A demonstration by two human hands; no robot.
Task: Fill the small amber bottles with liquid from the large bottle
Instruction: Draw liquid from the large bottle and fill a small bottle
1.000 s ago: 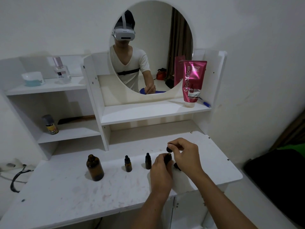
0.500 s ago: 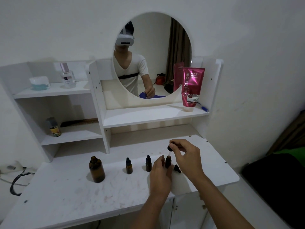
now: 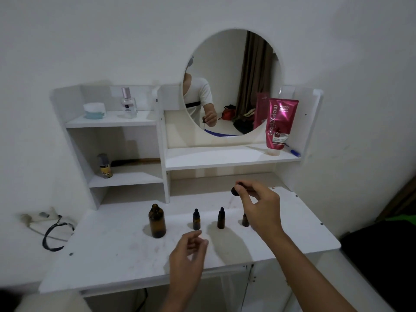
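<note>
Work surface: white laminate vanity table set against a white wall; a white shelf unit stands along its rear edge.
Large bottle: uncapped amber glass bottle with a narrow neck; upright on the table, left end of the bottle row; liquid level cannot be told.
Small bottles: first small amber dropper bottle with black cap just right of the large bottle; second small amber dropper bottle with black cap beside it; third small amber bottle at the right end, uncapped, partly hidden behind the right hand; all upright and apart from each other.
Right hand: raised above the third small bottle; thumb and forefinger pinch a black dropper cap; remaining fingers curled.
Left hand: above the table's front edge, near the first small bottle; fingers loosely curled, holding nothing; touching no bottle.
Shelf contents: pink squeeze tube upright on the middle shelf; clear perfume bottle and white jar on the top left shelf.
Mirror: round wall mirror; reflects the person's white shirt.
</note>
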